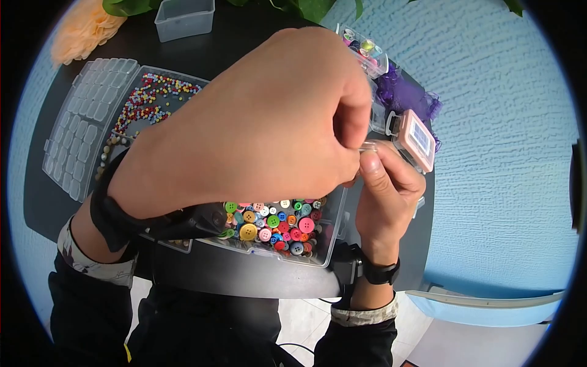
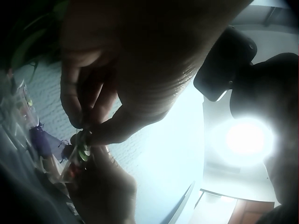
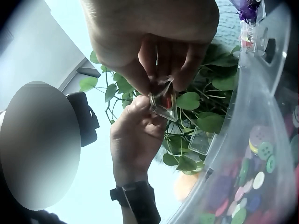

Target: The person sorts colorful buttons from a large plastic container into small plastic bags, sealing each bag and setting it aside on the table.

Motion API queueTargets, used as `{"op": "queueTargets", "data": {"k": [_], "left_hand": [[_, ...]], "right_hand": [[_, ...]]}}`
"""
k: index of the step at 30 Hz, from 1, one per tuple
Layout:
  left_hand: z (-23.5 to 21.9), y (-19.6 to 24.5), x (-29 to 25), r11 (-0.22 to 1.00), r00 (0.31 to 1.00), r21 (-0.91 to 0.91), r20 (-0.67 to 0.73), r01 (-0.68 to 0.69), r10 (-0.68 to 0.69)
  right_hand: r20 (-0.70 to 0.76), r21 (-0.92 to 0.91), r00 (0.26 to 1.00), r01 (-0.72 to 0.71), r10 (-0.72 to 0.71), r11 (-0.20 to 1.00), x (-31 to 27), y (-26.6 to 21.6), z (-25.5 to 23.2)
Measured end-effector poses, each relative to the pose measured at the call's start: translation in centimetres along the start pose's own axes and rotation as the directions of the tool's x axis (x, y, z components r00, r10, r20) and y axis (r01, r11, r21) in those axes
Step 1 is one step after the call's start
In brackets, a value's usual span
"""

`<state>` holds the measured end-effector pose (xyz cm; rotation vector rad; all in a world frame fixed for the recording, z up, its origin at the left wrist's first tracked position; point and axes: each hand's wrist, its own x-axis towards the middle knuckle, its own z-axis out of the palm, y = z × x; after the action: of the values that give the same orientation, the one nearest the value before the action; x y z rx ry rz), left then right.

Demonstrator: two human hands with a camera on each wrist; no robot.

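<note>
A small clear plastic bag (image 3: 164,103) with red and green pieces inside is between my two hands; its edge shows in the head view. My left hand (image 1: 275,122) reaches across from the left and pinches the bag with thumb and fingertips, hiding most of it in the head view. From the right, my right hand (image 1: 391,189) pinches the bag between thumb and index finger. Below the hands, a clear compartment box (image 1: 299,263) holds many colourful buttons (image 1: 273,221); my left forearm covers its middle.
Small beads (image 1: 147,98) lie in the box's far left part, beside its hinged lid (image 1: 85,122). A clear container (image 1: 183,21) and peach flower (image 1: 88,30) stand behind. At right are a pink-lidded case (image 1: 419,137), purple pouch (image 1: 406,95) and thread spools (image 1: 367,46).
</note>
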<state>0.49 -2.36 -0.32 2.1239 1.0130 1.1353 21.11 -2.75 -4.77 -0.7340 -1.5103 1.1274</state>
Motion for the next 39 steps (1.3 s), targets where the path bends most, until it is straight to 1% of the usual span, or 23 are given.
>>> {"op": "queueTargets", "data": {"k": [2,3,5,6,8,9,12,14,15,17,21,24,26,27,29,30,32,33,35,39], "left_hand": [[-0.2,0.6,0.2,0.965,0.981,-0.176,0.073,0.192,-0.182],[-0.2,0.5,0.2,0.965,0.980,-0.177,0.074,0.193,-0.182],[-0.1,0.2,0.2,0.984,0.996,-0.159,0.061,0.081,-0.072],[0.1,0.0,0.2,0.984,0.996,-0.159,0.061,0.081,-0.072],[0.4,-0.2,0.2,0.967,0.999,-0.253,-0.007,0.039,-0.042],[0.4,-0.3,0.2,0.967,0.999,-0.253,-0.007,0.039,-0.042],[0.4,-0.5,0.1,0.980,1.000,-0.200,0.009,0.017,-0.016],[0.7,-0.8,0.1,0.981,0.993,-0.160,-0.060,-0.111,0.103],[0.7,-1.0,-0.1,0.981,0.993,-0.159,-0.060,-0.110,0.102],[0.4,-0.3,0.1,0.997,0.999,-0.065,0.035,-0.033,0.035],[0.4,-0.4,0.1,0.994,0.998,-0.095,0.011,-0.059,0.060],[0.1,-0.4,0.2,0.998,0.998,-0.045,0.050,-0.035,0.037],[0.0,-0.5,0.1,0.996,0.999,-0.094,0.051,-0.006,0.011],[-0.1,-0.6,0.0,0.996,0.999,-0.093,0.051,-0.006,0.011],[-0.2,-0.6,0.0,0.988,0.997,-0.139,0.045,0.061,-0.055],[-0.3,-0.5,0.0,0.988,0.997,-0.139,0.045,0.061,-0.055],[-0.9,0.0,0.2,0.987,0.987,-0.097,0.103,0.130,-0.120],[-1.0,-0.1,0.3,0.987,0.987,-0.097,0.103,0.130,-0.120],[-1.4,-0.4,0.5,0.965,0.970,-0.169,0.171,0.200,-0.171],[-1.4,-0.1,0.6,0.952,0.957,-0.185,0.201,0.245,-0.208]], "right_hand": [[0.012,0.015,1.000,-0.028,0.028,0.999,0.0,0.2,-0.2],[0.012,0.015,1.000,-0.029,0.029,0.999,0.0,0.1,-0.3],[0.014,0.049,0.998,-0.060,0.059,0.997,0.0,-0.1,-0.3],[0.015,0.048,0.998,-0.060,0.059,0.997,0.0,-0.1,-0.3],[0.005,0.064,0.997,-0.072,0.072,0.995,0.0,-0.1,-0.2],[0.005,0.064,0.997,-0.072,0.072,0.995,0.1,0.0,-0.2],[0.024,0.032,0.999,-0.036,0.035,0.999,0.2,0.1,-0.1],[0.026,-0.010,0.999,-0.024,0.024,1.000,0.2,0.0,-0.1],[0.027,-0.009,0.999,-0.025,0.025,1.000,0.1,0.0,-0.1],[0.033,0.032,0.998,-0.052,0.051,0.998,0.1,0.0,-0.2],[0.037,0.078,0.998,-0.049,0.046,0.996,0.0,0.2,-0.2],[0.032,0.113,0.999,-0.029,0.025,0.993,0.0,0.4,-0.2],[0.022,0.147,1.000,-0.021,0.018,0.989,0.0,0.4,-0.1],[0.022,0.148,1.000,-0.021,0.018,0.989,0.0,0.4,-0.1],[0.027,0.133,1.000,-0.006,0.003,0.991,0.1,0.4,-0.2],[0.027,0.133,1.000,-0.006,0.002,0.991,0.1,0.4,-0.2],[0.000,0.103,1.000,0.012,-0.012,0.995,0.1,0.4,-0.1],[0.000,0.103,1.000,0.012,-0.012,0.995,0.1,0.4,-0.1],[-0.028,0.105,0.999,-0.014,0.017,0.994,0.1,0.4,-0.1],[-0.034,0.130,0.999,-0.021,0.025,0.991,0.1,0.4,-0.1]]}}
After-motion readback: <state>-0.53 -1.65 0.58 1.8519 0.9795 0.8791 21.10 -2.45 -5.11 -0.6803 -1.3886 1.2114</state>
